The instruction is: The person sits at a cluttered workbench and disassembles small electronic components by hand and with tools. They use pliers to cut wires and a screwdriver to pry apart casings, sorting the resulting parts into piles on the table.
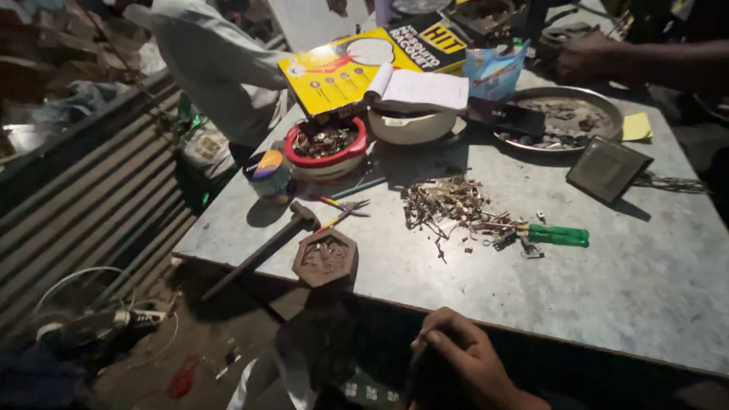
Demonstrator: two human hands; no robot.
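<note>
Curling below the near edge of the desk (607,304), one of the person's hands (456,357) shows at the bottom of the view, fingers bent inward in a loose fist; dim light hides whether anything sits inside the grip, and I cannot tell which hand it is. The other hand is out of view. Nearest to it on the desk, a dark hexagonal dish (326,257) holding small bits rests at the front edge. Just beside the dish lies a hammer (262,254), its handle jutting off the desk edge. Past that, a pair of pliers with red and yellow grips (342,212). Toward the middle, a heap of small metal scraps (448,205) spreads out, with a green-handled screwdriver (550,234) touching its right fringe. Farther back: a red-rimmed bowl (326,146) full of small parts, a white bowl (410,125) with an open booklet (421,87) laid across it, a yellow box (357,64), and a round metal tray (566,120) of debris. A dark flat square piece (607,168) lies right of the tray. Another person's arm (645,59) reaches in at the far right corner.
</note>
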